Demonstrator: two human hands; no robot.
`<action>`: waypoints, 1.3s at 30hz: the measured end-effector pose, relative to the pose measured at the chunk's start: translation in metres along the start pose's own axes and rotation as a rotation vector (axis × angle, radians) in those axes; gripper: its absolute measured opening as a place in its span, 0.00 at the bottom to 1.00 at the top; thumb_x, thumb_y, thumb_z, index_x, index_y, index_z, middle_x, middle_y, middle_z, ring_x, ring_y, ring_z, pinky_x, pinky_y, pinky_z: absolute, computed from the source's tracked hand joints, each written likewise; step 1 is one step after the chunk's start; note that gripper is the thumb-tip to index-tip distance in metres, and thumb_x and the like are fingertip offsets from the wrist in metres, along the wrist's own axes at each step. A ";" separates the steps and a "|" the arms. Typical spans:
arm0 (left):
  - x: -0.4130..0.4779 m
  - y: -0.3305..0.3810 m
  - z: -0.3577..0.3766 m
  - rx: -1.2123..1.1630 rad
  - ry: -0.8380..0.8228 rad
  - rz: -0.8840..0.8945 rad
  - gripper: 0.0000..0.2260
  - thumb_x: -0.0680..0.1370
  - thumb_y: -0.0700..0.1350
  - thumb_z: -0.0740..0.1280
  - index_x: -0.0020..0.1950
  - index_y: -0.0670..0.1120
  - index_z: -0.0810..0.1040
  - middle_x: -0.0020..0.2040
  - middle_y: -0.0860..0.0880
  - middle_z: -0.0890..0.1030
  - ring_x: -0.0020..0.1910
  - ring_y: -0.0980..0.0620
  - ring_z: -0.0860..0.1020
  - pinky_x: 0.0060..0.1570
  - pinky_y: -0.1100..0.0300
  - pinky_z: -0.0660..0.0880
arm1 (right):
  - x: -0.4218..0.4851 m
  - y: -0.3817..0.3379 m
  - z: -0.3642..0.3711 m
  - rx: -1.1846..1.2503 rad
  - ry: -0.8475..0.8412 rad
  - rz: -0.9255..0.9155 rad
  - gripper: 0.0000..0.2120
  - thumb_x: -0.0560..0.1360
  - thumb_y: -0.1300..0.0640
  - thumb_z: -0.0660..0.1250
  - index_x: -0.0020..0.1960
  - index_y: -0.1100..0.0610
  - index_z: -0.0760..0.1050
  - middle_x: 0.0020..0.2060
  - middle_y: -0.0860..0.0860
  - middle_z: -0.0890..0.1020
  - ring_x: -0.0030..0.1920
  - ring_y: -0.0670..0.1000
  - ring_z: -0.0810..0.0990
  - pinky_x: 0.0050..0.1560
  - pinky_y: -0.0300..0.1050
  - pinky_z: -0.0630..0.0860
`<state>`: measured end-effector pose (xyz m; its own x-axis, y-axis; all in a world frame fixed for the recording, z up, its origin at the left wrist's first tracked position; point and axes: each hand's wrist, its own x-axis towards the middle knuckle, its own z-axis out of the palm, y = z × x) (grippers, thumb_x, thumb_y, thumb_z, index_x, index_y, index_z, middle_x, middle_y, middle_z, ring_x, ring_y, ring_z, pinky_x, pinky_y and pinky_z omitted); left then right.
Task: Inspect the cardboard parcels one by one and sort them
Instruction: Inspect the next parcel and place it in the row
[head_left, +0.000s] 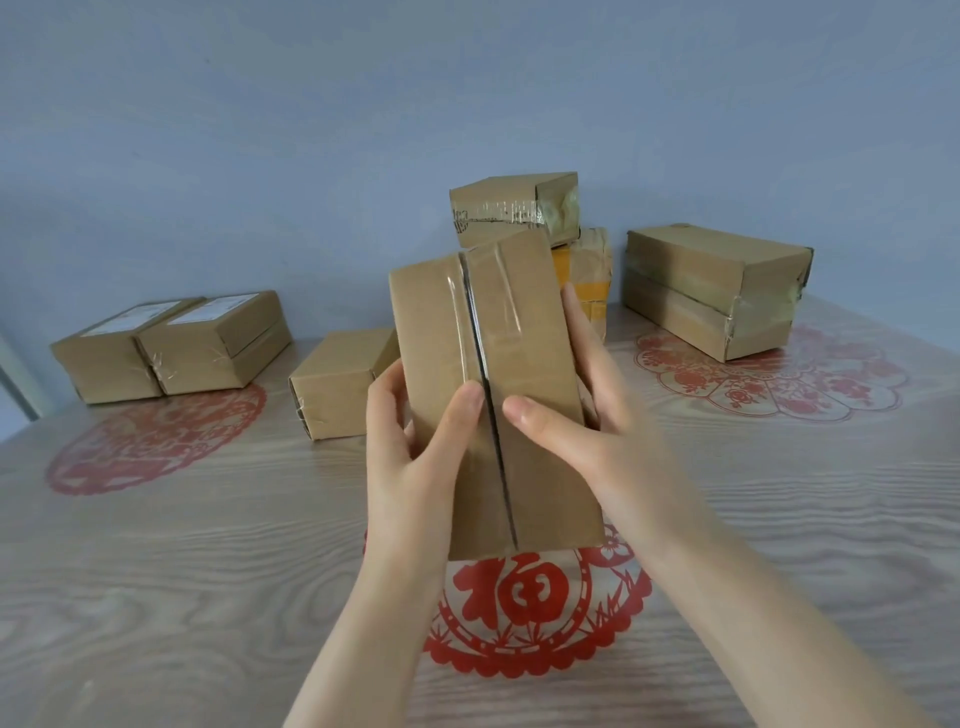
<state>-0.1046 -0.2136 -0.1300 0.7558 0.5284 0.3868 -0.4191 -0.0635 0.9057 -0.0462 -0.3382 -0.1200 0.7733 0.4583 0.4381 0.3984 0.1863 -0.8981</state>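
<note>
while one parcel (493, 395) is gripped in both hands above the table (156, 571), the sorting looks partly done: beyond the left hand (415, 457) lie two labelled boxes (171, 345) side by side and a single box (340, 382) nearer, and beyond the right hand (587, 441) sit a stacked pair (714, 291) and a small pile (519, 213). which pile awaits inspection cannot be told. both hands clasp the held parcel's sides, thumbs on its taped seam. its long axis runs away from the person, far end tilted up, seam face toward the camera.
</note>
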 end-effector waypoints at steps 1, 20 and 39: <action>0.000 0.001 0.000 -0.006 -0.017 -0.006 0.28 0.69 0.52 0.70 0.68 0.51 0.72 0.52 0.59 0.85 0.49 0.61 0.83 0.43 0.68 0.78 | 0.000 0.000 0.001 0.017 0.012 0.002 0.42 0.74 0.49 0.72 0.78 0.33 0.51 0.72 0.35 0.68 0.70 0.38 0.70 0.70 0.46 0.70; -0.004 -0.001 0.005 0.049 -0.188 -0.092 0.36 0.69 0.53 0.75 0.74 0.63 0.64 0.68 0.58 0.77 0.65 0.56 0.78 0.62 0.52 0.79 | 0.001 0.001 -0.006 0.153 0.118 0.075 0.27 0.77 0.61 0.67 0.74 0.48 0.67 0.53 0.40 0.84 0.50 0.38 0.83 0.43 0.29 0.78; 0.000 -0.002 0.006 -0.138 -0.040 -0.147 0.38 0.68 0.49 0.73 0.75 0.60 0.62 0.67 0.53 0.79 0.61 0.51 0.81 0.65 0.45 0.76 | -0.003 -0.002 0.003 0.129 0.019 0.060 0.34 0.78 0.63 0.66 0.78 0.45 0.59 0.61 0.39 0.81 0.57 0.37 0.81 0.51 0.31 0.78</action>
<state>-0.1013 -0.2184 -0.1309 0.8323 0.4891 0.2609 -0.3654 0.1300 0.9217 -0.0511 -0.3370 -0.1202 0.8038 0.4554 0.3828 0.2852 0.2697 -0.9197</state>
